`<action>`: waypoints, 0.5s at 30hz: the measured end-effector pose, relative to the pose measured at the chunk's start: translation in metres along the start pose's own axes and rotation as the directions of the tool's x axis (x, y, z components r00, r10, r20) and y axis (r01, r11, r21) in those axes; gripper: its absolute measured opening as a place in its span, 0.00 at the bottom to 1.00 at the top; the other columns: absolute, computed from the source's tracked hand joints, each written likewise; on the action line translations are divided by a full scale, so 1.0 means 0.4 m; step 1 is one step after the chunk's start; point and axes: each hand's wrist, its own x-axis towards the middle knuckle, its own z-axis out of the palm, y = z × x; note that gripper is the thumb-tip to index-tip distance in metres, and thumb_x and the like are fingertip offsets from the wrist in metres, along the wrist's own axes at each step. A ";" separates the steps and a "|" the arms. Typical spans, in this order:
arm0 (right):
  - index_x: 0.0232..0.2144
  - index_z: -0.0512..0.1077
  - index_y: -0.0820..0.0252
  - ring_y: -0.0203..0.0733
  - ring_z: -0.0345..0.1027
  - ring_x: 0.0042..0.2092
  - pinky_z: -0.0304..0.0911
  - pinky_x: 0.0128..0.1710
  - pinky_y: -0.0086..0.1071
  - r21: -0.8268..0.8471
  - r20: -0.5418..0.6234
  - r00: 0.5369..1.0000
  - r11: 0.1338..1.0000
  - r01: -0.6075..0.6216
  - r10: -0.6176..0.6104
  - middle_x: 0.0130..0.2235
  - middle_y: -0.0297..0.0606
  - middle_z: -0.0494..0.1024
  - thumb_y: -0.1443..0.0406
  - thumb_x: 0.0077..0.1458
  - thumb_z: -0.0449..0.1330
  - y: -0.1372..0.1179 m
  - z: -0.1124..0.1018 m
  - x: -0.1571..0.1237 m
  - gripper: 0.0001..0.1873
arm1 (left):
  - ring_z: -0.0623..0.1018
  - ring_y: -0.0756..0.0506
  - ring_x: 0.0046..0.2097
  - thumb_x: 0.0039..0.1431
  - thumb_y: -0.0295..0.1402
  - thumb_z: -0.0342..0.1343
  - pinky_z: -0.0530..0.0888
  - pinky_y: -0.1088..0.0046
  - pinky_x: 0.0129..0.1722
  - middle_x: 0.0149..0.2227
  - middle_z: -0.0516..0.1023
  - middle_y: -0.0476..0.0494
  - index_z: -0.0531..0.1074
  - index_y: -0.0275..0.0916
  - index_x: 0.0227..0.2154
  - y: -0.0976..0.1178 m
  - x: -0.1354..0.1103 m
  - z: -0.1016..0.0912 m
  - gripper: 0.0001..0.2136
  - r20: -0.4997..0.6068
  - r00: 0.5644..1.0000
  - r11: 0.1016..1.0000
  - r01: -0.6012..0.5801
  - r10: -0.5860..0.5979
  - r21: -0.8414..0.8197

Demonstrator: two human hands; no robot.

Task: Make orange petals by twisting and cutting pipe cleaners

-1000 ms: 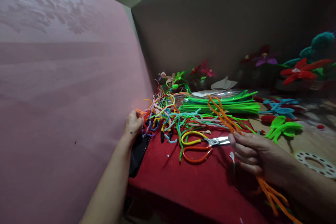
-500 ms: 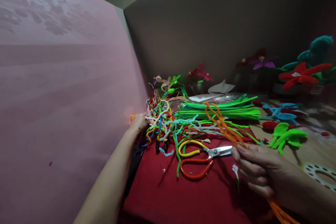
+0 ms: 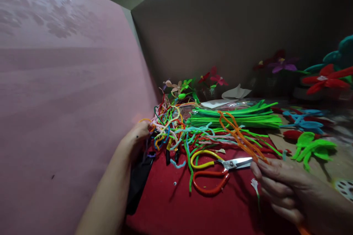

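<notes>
My right hand (image 3: 286, 187) is closed around a bundle of orange pipe cleaners (image 3: 242, 141), whose looped ends stick out up and to the left. Just left of its fingertips lie scissors (image 3: 227, 165) with one yellow and one red handle, blades pointing at the hand. My left hand (image 3: 138, 134) is at the left edge of a tangled heap of coloured pipe cleaners (image 3: 173, 123). Its fingers look curled, and their tips are mostly hidden. An orange strand (image 3: 145, 120) shows right beside them, but what they grip is unclear.
A bundle of green pipe cleaners (image 3: 237, 117) lies behind the scissors on the red cloth (image 3: 165, 205). Green (image 3: 311, 148) and blue (image 3: 305, 119) pipe-cleaner pieces are at right. A small white stamen piece (image 3: 255, 185) lies near my right hand. A pink panel (image 3: 68, 117) stands at left.
My left hand has shifted a little left and down, away from the heap. The view has turned slightly left, while my right hand keeps hold of the orange pipe cleaners.
</notes>
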 end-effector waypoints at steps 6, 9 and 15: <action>0.21 0.69 0.57 0.24 0.30 0.16 0.34 0.12 0.22 -0.020 -0.074 0.997 1.000 -0.001 0.000 0.15 0.23 0.42 0.56 0.44 0.62 0.001 -0.002 0.005 0.12 | 0.73 0.46 0.42 0.58 0.36 0.50 0.72 0.63 0.40 0.45 0.70 0.41 0.67 0.36 0.45 0.106 0.127 -0.010 0.14 0.109 0.992 0.996 -0.063 0.055 0.069; 0.22 0.69 0.56 0.25 0.30 0.16 0.34 0.12 0.22 -0.035 -0.083 0.997 0.999 -0.005 0.002 0.15 0.23 0.41 0.55 0.42 0.63 0.002 -0.004 0.007 0.12 | 0.73 0.46 0.41 0.57 0.35 0.51 0.73 0.64 0.38 0.44 0.71 0.41 0.67 0.35 0.45 0.142 0.200 0.050 0.14 0.215 0.975 0.992 -0.070 0.046 0.108; 0.20 0.70 0.56 0.25 0.29 0.16 0.32 0.13 0.22 0.001 -0.042 0.999 1.000 -0.006 0.006 0.15 0.25 0.41 0.56 0.47 0.60 0.000 0.003 0.004 0.11 | 0.72 0.43 0.46 0.56 0.35 0.53 0.71 0.64 0.41 0.47 0.69 0.42 0.66 0.38 0.46 0.093 0.266 0.143 0.15 0.282 0.955 0.965 0.018 -0.095 0.263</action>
